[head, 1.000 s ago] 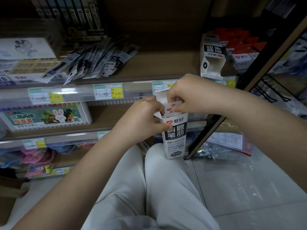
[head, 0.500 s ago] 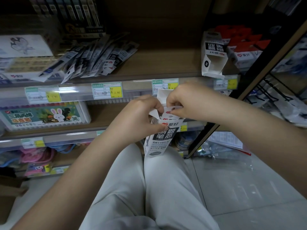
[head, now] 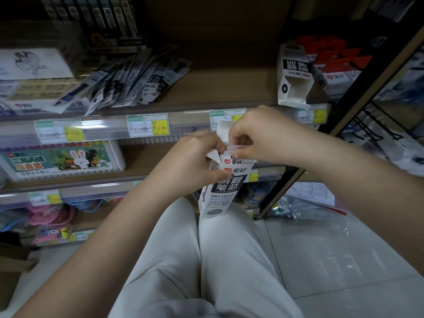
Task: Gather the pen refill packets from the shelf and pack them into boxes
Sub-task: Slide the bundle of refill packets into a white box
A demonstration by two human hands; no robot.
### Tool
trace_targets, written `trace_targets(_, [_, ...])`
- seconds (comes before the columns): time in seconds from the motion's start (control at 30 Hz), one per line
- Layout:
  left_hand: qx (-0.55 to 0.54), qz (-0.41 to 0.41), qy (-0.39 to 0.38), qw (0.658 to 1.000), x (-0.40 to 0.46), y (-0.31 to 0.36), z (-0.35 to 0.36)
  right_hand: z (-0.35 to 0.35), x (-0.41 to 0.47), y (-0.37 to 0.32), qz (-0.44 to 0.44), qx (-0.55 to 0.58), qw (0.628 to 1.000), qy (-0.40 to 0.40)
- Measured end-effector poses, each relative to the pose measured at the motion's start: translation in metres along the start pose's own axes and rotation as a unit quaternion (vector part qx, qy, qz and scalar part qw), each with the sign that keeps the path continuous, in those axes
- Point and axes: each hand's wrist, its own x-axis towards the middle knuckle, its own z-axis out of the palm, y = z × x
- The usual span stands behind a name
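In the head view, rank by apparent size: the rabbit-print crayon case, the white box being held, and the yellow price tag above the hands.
1. Rabbit-print crayon case, largest.
2. White refill box held by both hands; it is nearer the camera, so true size is unsure.
3. Yellow price tag, smallest.

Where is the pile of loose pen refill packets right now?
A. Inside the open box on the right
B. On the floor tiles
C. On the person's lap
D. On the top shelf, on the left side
D: the loose refill packets lie fanned out on the top shelf at left, beyond both hands.
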Motion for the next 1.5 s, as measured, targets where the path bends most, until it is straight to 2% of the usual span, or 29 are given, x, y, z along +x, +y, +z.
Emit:
trace_targets(0.57, [-0.003, 0.004, 0.017, 1.000, -0.002, 0.001, 0.002, 0.008, 0.006, -0.006, -0.006, 0.001, 1.000, -0.029])
trace_targets(0.7, [-0.044, -0.013, 0.030, 0.998, -0.005, -0.003, -0.002, 0.002, 0.003, 0.003, -0.011, 0.067, 0.997, -0.037])
trace_targets(0.77, [-0.066, -0.027, 0.047, 0.996, -0.007, -0.006, -0.004, 0.000, 0.000, 0.008, -0.007, 0.164, 0.986, 0.021])
trace_targets(0.83, [-0.076, -0.044, 0.066, 0.994, -0.007, -0.008, -0.005, 0.001, -0.003, 0.014, 0.016, 0.270, 0.958, 0.099])
trace_targets(0.87, [-0.077, -0.051, 0.069, 0.993, -0.007, -0.010, -0.005, 0.004, -0.004, 0.018, 0.031, 0.303, 0.946, 0.112])
trace_targets(1.03, [-0.091, -0.066, 0.068, 0.991, -0.001, -0.012, -0.003, 0.037, -0.001, 0.028, 0.101, 0.435, 0.895, 0.008])
trace_targets(1.2, [-0.126, -0.090, 0.041, 0.987, 0.000, -0.010, -0.006, 0.074, 0.010, 0.025, 0.097, 0.419, 0.903, -0.016])
trace_targets(1.33, [-0.082, -0.036, 0.091, 0.992, 0.000, -0.006, -0.016, 0.082, 0.016, 0.023, 0.103, 0.436, 0.894, -0.002])
trace_targets(1.5, [0.029, -0.019, 0.080, 0.996, 0.006, -0.002, -0.022, 0.079, 0.016, 0.020, 0.084, 0.408, 0.909, 0.016])
